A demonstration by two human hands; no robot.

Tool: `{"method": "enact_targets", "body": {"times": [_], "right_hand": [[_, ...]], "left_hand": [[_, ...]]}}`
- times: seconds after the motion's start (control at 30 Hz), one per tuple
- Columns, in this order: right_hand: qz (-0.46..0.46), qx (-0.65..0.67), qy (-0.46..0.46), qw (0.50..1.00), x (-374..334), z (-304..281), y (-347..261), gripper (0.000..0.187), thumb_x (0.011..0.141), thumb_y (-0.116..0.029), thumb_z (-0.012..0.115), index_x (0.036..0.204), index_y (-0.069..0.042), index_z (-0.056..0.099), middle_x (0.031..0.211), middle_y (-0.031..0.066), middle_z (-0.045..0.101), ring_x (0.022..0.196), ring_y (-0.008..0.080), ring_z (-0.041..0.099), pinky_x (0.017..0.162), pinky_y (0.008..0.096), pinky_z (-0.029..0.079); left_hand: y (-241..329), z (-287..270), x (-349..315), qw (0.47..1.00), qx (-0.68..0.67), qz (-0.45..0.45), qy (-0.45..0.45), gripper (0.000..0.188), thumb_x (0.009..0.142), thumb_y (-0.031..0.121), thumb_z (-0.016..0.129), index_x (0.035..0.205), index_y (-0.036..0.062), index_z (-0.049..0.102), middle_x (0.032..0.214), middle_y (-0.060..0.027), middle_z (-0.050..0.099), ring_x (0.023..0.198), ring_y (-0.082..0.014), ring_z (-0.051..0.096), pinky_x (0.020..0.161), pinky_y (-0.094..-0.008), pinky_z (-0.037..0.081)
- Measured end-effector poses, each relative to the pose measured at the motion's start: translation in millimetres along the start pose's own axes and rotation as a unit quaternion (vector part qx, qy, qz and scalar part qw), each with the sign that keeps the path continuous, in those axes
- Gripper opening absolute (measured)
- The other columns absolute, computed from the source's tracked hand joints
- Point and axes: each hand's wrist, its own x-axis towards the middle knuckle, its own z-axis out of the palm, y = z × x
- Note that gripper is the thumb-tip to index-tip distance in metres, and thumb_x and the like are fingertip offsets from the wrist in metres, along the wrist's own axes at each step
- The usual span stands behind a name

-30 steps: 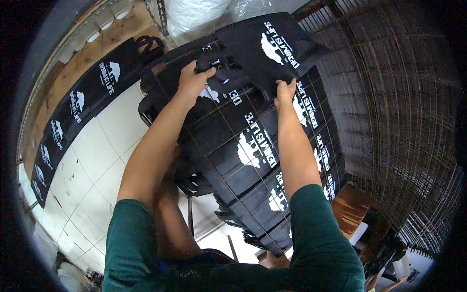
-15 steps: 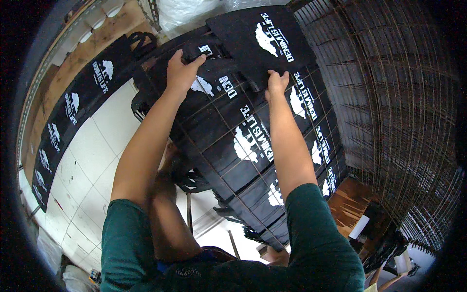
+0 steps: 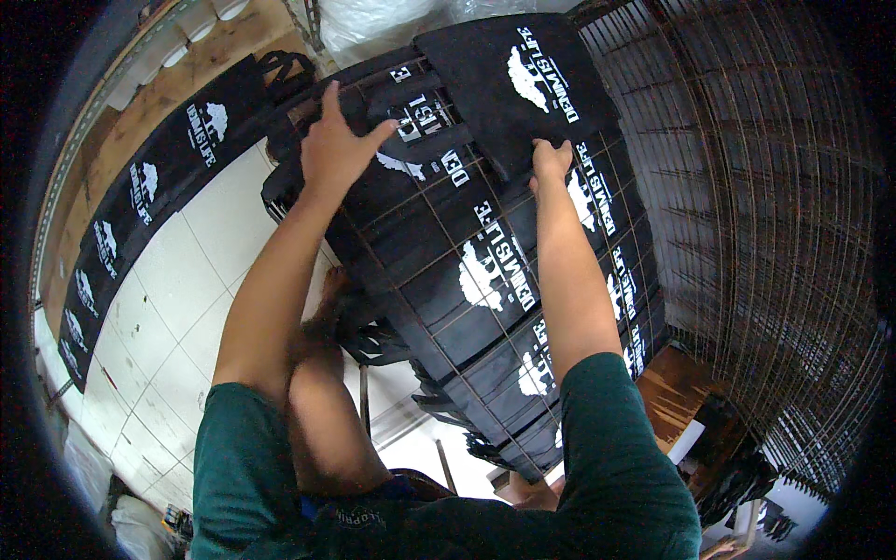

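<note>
Since a moment ago our left hand [image 3: 338,140] has lifted, fingers spread, above the stacked black printed fabric bags [image 3: 485,271] on a wire rack; our right hand [image 3: 551,161] pinches the top black bag [image 3: 518,84].

Both arms outstretched; left hand [image 3: 338,142] fingers spread, right hand [image 3: 551,161] knuckles curled.
</note>
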Motion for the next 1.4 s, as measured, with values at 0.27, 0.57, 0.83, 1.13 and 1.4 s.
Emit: {"method": "enact_targets", "body": {"times": [0.27,0.57,0.83,1.13,1.4], "right_hand": [[-0.004,0.002,-0.003,1.0,15.8,1.1,17.8,0.077,0.074,-0.006,0.061,0.138,0.002,0.02,0.136,0.021,0.035,0.122,0.0308,0.04,0.096,0.0369,0.037],[-0.006,0.004,0.013,1.0,14.8,0.8,5.1,0.075,0.07,-0.004,0.061,0.134,0.007,0.023,0.13,0.0239,0.033,0.115,0.034,0.043,0.098,0.0363,0.037],[0.013,-0.026,0.041,0.999,11.4,-1.2,0.0,0.078,0.071,-0.007,0.065,0.135,0.006,0.022,0.133,0.027,0.029,0.12,0.0362,0.038,0.102,0.0359,0.032],[-0.215,-0.026,0.18,0.96,-78.9,-77.5,4.9,0.071,0.077,-0.017,0.067,0.134,-0.002,0.028,0.125,0.0219,0.032,0.107,0.0344,0.045,0.092,0.0413,0.038],[-0.131,0.091,0.272,0.949,-180.6,-345.9,69.2,0.061,0.082,-0.005,0.06,0.135,-0.006,0.029,0.105,0.0121,0.051,0.074,0.0108,0.057,0.061,0.023,0.044]], "left_hand": [[44.1,-97.3,-12.5,0.963,-0.267,0.031,0.011,0.074,0.071,0.028,0.075,0.13,0.0038,0.038,0.067,-0.0005,0.053,0.064,-0.0115,0.051,0.061,-0.0243,0.043],[44.3,-179.3,-204.2,0.784,-0.221,0.263,-0.517,0.069,0.069,0.041,0.07,0.125,0.0089,0.046,0.076,-0.0084,0.061,0.059,-0.0228,0.061,0.051,-0.0306,0.048],[43.9,-159.9,-198.8,0.794,-0.133,0.302,-0.51,0.071,0.07,0.046,0.066,0.127,0.0094,0.044,0.076,-0.0104,0.062,0.06,-0.029,0.061,0.053,-0.0381,0.049],[40.8,-157.1,-197.2,0.806,-0.14,0.262,-0.511,0.079,0.065,0.054,0.067,0.127,0.0103,0.043,0.075,-0.0151,0.061,0.069,-0.0314,0.062,0.055,-0.0388,0.047],[62.2,-127.4,-232.5,0.783,-0.111,0.298,-0.535,0.068,0.066,0.036,0.075,0.122,0.0106,0.046,0.061,-0.006,0.049,0.056,-0.0204,0.051,0.054,-0.0334,0.042]]}}
